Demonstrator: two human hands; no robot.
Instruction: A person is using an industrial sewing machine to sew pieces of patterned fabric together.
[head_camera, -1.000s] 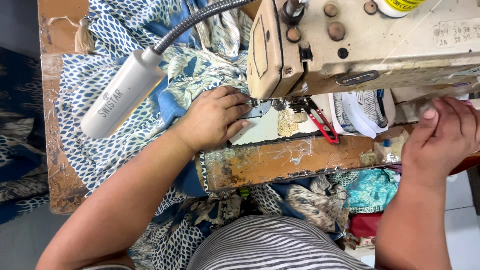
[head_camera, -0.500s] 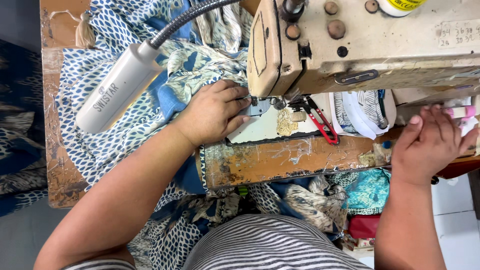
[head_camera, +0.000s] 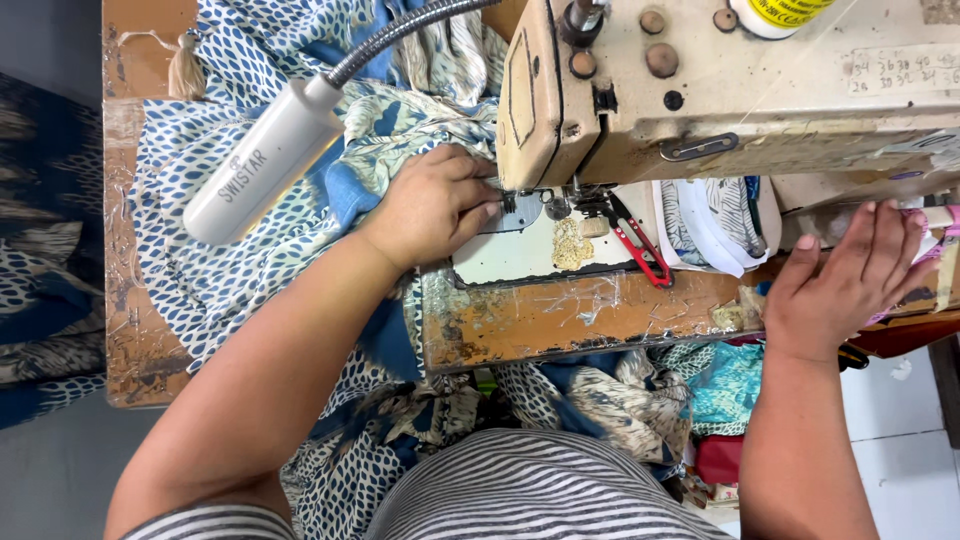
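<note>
I sit at a worn beige sewing machine (head_camera: 730, 90) on a scuffed wooden table (head_camera: 560, 320). My left hand (head_camera: 430, 205) lies on blue and white patterned fabric (head_camera: 230, 250), its fingertips pressed at the presser foot and metal needle plate (head_camera: 520, 212). My right hand (head_camera: 850, 280) hovers flat with fingers spread at the right end of the machine bed, over the table edge, holding nothing. Red-handled thread snips (head_camera: 635, 240) lie on the bed just right of the needle.
A white gooseneck lamp (head_camera: 265, 160) hangs over the fabric at the left. White and patterned cloth pieces (head_camera: 715, 225) sit under the machine arm. More fabric, teal and printed (head_camera: 640, 395), is heaped in my lap below the table edge.
My right hand has slid left and down along the table's right end and spread its fingers. My left hand has stayed at the needle.
</note>
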